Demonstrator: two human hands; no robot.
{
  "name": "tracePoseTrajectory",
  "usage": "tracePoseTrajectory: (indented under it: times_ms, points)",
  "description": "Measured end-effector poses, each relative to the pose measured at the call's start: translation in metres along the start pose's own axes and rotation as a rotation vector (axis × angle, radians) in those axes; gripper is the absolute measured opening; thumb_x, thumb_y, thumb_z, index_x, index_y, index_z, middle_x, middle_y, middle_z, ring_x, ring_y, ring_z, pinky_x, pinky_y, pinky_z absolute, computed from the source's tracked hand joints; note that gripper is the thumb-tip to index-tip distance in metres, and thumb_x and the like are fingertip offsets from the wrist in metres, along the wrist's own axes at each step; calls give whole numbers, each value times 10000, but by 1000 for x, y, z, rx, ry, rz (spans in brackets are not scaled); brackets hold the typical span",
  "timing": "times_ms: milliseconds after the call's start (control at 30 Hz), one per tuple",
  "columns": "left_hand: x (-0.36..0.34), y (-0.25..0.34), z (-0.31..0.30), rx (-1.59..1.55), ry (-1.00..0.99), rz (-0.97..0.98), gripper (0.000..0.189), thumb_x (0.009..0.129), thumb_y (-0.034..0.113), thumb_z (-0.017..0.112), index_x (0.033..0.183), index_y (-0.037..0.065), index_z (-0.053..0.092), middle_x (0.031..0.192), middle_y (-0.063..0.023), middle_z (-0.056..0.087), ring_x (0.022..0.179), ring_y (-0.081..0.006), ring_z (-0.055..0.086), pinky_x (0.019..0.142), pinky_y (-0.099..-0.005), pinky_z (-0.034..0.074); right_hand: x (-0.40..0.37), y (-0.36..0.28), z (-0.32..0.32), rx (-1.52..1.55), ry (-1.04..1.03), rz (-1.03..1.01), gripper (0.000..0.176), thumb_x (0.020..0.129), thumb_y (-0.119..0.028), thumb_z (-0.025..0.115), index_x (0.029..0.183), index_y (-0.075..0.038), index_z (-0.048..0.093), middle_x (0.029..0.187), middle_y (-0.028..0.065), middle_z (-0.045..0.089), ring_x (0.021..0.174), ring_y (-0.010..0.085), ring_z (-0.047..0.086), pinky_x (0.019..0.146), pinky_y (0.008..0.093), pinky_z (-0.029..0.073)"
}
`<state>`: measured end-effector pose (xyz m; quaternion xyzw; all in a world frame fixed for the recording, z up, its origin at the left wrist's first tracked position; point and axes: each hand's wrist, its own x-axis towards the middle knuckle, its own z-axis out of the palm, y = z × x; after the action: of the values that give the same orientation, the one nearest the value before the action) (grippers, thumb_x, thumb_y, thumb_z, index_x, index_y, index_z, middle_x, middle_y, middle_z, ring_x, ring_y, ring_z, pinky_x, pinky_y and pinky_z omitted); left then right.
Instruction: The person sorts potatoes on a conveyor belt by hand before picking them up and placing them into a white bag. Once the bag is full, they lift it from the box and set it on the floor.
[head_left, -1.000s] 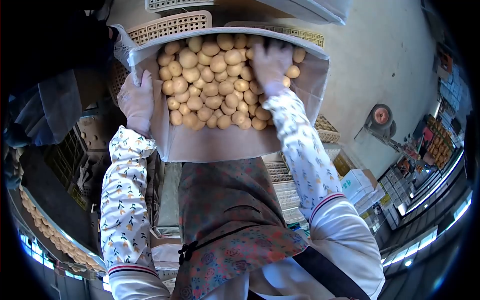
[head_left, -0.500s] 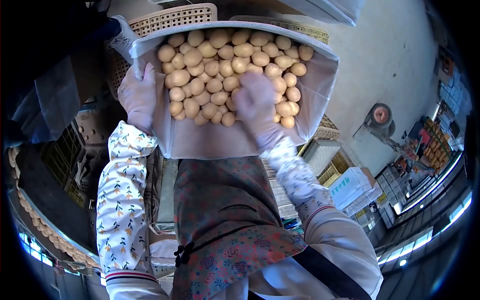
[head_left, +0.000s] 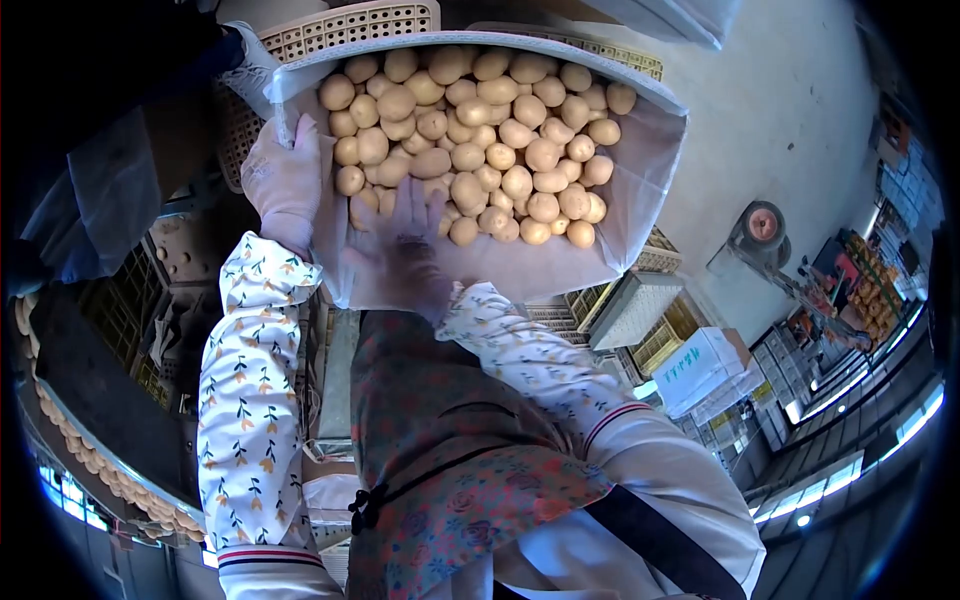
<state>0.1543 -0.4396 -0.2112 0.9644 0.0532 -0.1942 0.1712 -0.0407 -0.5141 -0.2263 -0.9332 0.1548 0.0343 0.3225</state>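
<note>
Many round tan potatoes [head_left: 500,155] fill a box with a pale plastic liner [head_left: 640,200], which lies right in front of me. My left hand [head_left: 283,180], in a light glove, grips the box's upper left edge, with the thumb inside and the fingers over the outer side. At the lower left of the box, my right hand [head_left: 405,245], also gloved, rests with its fingers spread against the potatoes. Nothing is held in it. Part of the potatoes beneath my right palm is hidden.
Perforated plastic crates [head_left: 345,30] stand behind the box. A white carton [head_left: 700,370] sits at the right, near a wheeled cart [head_left: 765,230]. Another person's gloved hand [head_left: 250,65] is near the box's upper left corner. A row of potatoes [head_left: 100,470] curves along the left.
My right hand has moved left from the middle of the potatoes to the lower left, and its fingers have spread. My left hand keeps its grip on the edge.
</note>
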Motion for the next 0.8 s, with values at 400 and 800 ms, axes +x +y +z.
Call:
tracePoseTrajectory:
  times_ms: [400, 800]
  points:
    - [4, 1, 1, 11, -28, -3, 459, 924, 482, 588, 1034, 50, 699, 934, -210, 726, 920, -414, 691, 859, -485, 525, 4, 132, -84, -549, -23, 304, 915, 871, -462, 665, 1483, 123, 319, 1525, 346, 337, 1426, 486, 307, 1180, 600, 173]
    - [4, 2, 0, 40, -10, -4, 452, 923, 489, 591, 1034, 66, 706, 947, -212, 726, 930, -418, 687, 865, -495, 520, 130, 73, -43, -327, -408, 33, 330, 875, -245, 676, 1135, -61, 588, 1128, 133, 642, 1038, 329, 649, 870, 423, 515]
